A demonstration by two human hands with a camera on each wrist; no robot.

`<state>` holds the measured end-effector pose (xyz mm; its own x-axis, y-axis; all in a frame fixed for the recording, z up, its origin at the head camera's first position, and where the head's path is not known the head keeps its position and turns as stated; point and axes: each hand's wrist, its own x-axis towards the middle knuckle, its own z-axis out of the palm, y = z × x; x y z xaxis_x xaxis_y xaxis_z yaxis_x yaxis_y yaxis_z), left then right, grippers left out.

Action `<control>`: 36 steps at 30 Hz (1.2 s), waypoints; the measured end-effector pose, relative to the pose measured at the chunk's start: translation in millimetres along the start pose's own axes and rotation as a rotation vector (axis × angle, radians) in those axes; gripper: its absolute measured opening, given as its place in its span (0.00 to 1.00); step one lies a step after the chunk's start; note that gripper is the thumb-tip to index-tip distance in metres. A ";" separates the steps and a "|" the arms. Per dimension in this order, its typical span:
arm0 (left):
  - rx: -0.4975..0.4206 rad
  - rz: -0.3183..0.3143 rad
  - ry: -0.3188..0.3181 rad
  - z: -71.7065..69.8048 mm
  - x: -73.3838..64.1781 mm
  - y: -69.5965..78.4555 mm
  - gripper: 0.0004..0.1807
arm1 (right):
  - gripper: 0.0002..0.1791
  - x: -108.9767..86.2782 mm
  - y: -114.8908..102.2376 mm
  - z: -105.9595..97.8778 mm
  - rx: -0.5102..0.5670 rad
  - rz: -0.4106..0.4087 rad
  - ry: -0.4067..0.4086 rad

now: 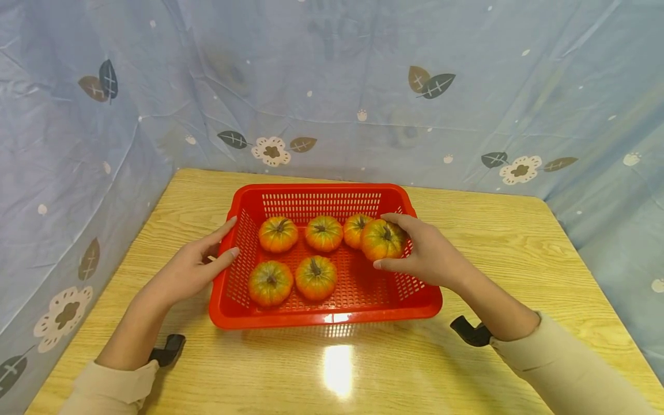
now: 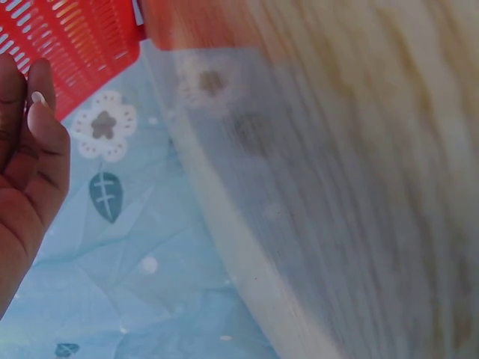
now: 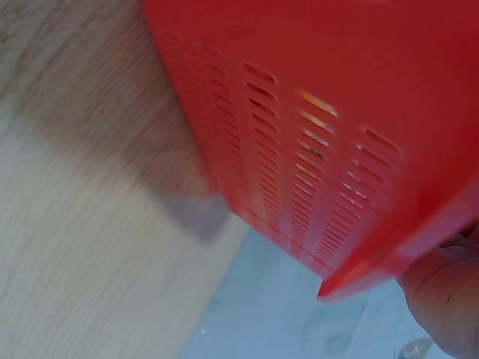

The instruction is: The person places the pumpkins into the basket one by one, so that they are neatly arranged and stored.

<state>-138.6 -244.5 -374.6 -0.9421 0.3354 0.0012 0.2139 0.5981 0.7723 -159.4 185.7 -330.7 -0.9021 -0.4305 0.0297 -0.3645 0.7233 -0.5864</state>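
Observation:
A red perforated plastic basket (image 1: 332, 318) holds several small orange-and-green pumpkins, among them a front-left pumpkin (image 1: 271, 283) and one near the centre (image 1: 316, 278). At the basket's right end, my right hand (image 1: 422, 251) grips a pumpkin (image 1: 383, 240) between thumb and fingers, raised above the basket floor and overlapping its neighbour (image 1: 355, 229). My left hand (image 1: 194, 265) is at the left rim, fingers extended, with thumb and index fingertips right at the edge. The left wrist view shows that hand (image 2: 30, 157) beside the basket wall (image 2: 82, 45); the right wrist view shows mostly the basket's outer side (image 3: 277, 134).
The basket stands on a light wood-grain table (image 1: 498, 242). Behind it and along both sides hangs a pale blue curtain (image 1: 337, 86) with leaf and flower prints. A black wrist mount (image 1: 168, 350) is on the left arm, another mount (image 1: 471, 331) on the right.

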 end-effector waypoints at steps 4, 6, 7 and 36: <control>-0.005 -0.014 -0.002 -0.4 -1.0 0.5 0.37 | 0.47 1.3 -2.4 5.4 -0.008 -0.012 -0.026; 0.000 -0.019 0.000 -0.5 -1.1 0.6 0.37 | 0.48 2.1 -4.1 7.9 -0.013 -0.017 -0.044; 0.000 -0.019 0.000 -0.5 -1.0 0.6 0.37 | 0.48 2.6 -4.8 9.2 -0.019 -0.016 -0.055; -0.001 -0.016 0.000 -0.3 0.4 -1.3 0.37 | 0.42 11.7 -10.3 36.1 -0.156 -0.092 -0.284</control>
<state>-139.4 -245.4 -375.4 -0.9453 0.3259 -0.0109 0.1987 0.6024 0.7731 -157.8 153.7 -353.6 -0.7715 -0.6149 -0.1632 -0.4919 0.7392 -0.4601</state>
